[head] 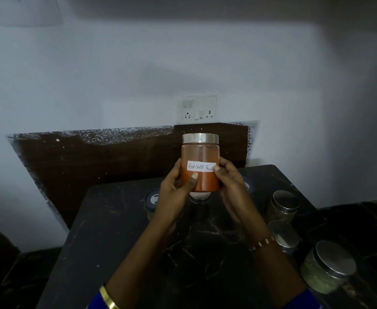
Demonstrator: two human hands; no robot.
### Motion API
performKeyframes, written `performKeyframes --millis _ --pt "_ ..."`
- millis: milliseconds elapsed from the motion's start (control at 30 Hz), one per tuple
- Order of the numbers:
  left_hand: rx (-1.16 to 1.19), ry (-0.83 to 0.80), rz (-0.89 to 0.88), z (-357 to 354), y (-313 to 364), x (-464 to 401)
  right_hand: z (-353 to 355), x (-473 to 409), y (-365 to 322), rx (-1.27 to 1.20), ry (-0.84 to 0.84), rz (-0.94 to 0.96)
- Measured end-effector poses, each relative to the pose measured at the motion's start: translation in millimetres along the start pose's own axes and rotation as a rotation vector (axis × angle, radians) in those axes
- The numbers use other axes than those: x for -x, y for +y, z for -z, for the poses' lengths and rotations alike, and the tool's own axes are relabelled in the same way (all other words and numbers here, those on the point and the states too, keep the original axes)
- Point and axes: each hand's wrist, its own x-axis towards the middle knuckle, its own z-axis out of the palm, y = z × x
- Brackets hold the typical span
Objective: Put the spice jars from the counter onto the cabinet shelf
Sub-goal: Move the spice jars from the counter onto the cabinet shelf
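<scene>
Head view: chilli jar [200, 162] is held upright in the air above the table [120, 230], in front of the brown backsplash [93, 161], just below the wall socket [197, 109]. Left hand [176, 186] is wrapped round the lower left of the body, thumb across the front under the label [201, 166]. Right hand [228, 181] is curled on the right side, thumb tip at the label edge. Both sets of fingers are closed on the jar, no slack seen.

Handling, judged: clear rigid body, glass or hard plastic cannot be told; treated as breakable. Smooth wall, likely slippery. Roughly two-thirds full of red powder, so moderate weight, low centre. Steel lid [200, 138] appears seated; tightness cannot be told, so lifting by the lid is not advised. Grip is best kept on the body mid-height, jar kept upright.

Other jars remain on the table: three steel-lidded jars [283, 205] [283, 236] [326, 265] at right, a dark-lidded container [151, 200] at left, others partly hidden behind the hands. Cabinet shelf is not in view.
</scene>
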Motion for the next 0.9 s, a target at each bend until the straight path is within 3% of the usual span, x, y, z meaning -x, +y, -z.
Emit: performKeyframes --millis 267,567,800,900 --pt "0.019 0.037 -0.156 12 61 -26 -27 -30 -53 0.002 -0.112 0.144" --pt "-0.110 0.122 -0.473 26 190 -87 -89 -80 -186 0.380 -0.118 0.527" --pt "-0.185 0.114 -0.710 32 289 -125 -129 -113 -280 0.347 -0.176 0.718" --pt "-0.223 0.125 -0.724 34 321 -146 -142 -135 -307 0.342 -0.157 0.750"
